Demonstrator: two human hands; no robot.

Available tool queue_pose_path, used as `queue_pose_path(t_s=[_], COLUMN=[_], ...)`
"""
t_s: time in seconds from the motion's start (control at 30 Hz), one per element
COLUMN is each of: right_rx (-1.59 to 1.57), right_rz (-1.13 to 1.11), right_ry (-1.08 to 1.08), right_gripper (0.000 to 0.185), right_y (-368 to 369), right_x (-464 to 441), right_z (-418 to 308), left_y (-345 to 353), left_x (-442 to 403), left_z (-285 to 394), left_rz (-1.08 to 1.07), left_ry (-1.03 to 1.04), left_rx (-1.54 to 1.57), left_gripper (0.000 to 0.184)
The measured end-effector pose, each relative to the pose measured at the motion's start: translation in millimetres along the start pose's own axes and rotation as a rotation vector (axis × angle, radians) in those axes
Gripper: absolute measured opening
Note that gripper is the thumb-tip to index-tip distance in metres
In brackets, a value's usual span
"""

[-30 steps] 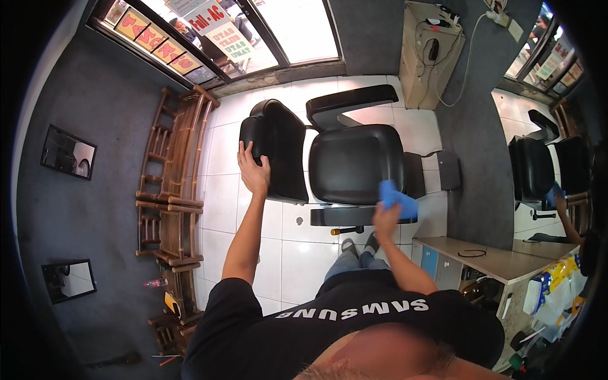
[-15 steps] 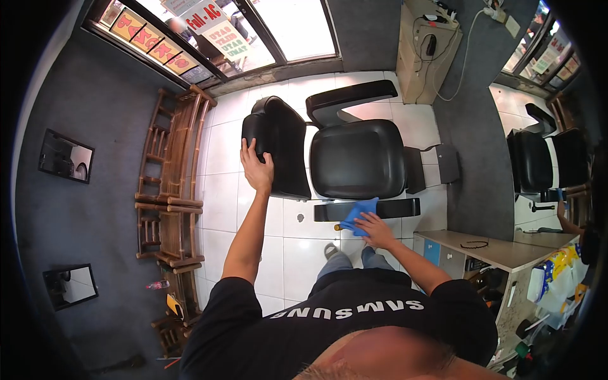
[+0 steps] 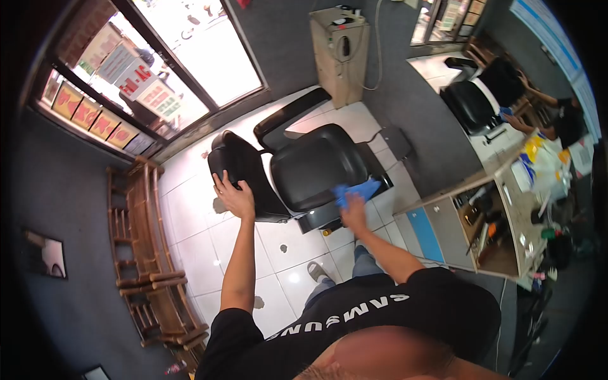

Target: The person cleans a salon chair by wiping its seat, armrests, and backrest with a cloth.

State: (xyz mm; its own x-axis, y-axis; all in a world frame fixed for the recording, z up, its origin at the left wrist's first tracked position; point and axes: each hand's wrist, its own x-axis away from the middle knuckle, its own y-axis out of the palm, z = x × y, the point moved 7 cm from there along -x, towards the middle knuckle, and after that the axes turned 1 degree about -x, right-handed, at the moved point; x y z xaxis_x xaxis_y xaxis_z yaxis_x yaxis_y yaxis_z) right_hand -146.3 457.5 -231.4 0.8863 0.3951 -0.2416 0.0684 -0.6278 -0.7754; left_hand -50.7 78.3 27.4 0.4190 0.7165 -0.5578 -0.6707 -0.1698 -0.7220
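A black barber chair [image 3: 316, 166] stands reclined in front of me. My left hand [image 3: 235, 197] rests on the chair's backrest [image 3: 256, 187] near its headrest end, with fingers spread over the padding. Somewhat blurred, my right hand [image 3: 353, 214] presses a blue cloth [image 3: 360, 192] onto the near armrest [image 3: 316, 220]; the cloth also lies close to the front edge of the seat. Below this armrest shows a small yellow-tipped knob or handle [image 3: 326, 232]. The far armrest [image 3: 291, 117] is raised at an angle beyond the seat.
Bamboo benches [image 3: 136, 215] line the left wall. A tall cabinet [image 3: 342, 60] with cables stands at the back. On the right are a mirror [image 3: 481, 95] and a counter [image 3: 443, 234] with open shelves of tools. Dark patches [image 3: 283, 248] mark the tiled floor.
The view has turned and shifted, so the chair appears tilted. My right hand has moved the cloth along the armrest toward the chair's front end. My left hand stays on the backrest.
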Motion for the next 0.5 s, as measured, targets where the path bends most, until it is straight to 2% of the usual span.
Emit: queue_pose_path(t_s=[0.1, 0.17, 0.23, 0.33, 0.4, 0.5], right_rx=[-0.041, -0.202, -0.337, -0.305, -0.402, -0.417], right_rz=[-0.299, -0.311, -0.952, -0.749, -0.601, -0.311], right_ry=[-0.080, 0.003, 0.480, 0.626, 0.866, 0.843], right_gripper=[0.062, 0.052, 0.053, 0.061, 0.065, 0.063], right_y=[51, 65, 104, 71, 45, 5], right_x=[67, 101, 142, 177, 183, 149], right_z=[-86, -114, -100, -84, -55, -12], left_y=[2, -3, -2, -2, -4, -7], left_x=[1, 3, 2, 2, 3, 4], left_z=[-8, -10, -11, -14, -14, -13], left_rz=[-0.001, -0.002, 0.011, 0.010, -0.015, -0.021], left_ry=[0.023, 0.040, 0.060, 0.075, 0.056, 0.050], left_rx=[0.049, 0.077, 0.094, 0.106, 0.127, 0.126], left_gripper=[0.053, 0.051, 0.049, 0.045, 0.043, 0.041])
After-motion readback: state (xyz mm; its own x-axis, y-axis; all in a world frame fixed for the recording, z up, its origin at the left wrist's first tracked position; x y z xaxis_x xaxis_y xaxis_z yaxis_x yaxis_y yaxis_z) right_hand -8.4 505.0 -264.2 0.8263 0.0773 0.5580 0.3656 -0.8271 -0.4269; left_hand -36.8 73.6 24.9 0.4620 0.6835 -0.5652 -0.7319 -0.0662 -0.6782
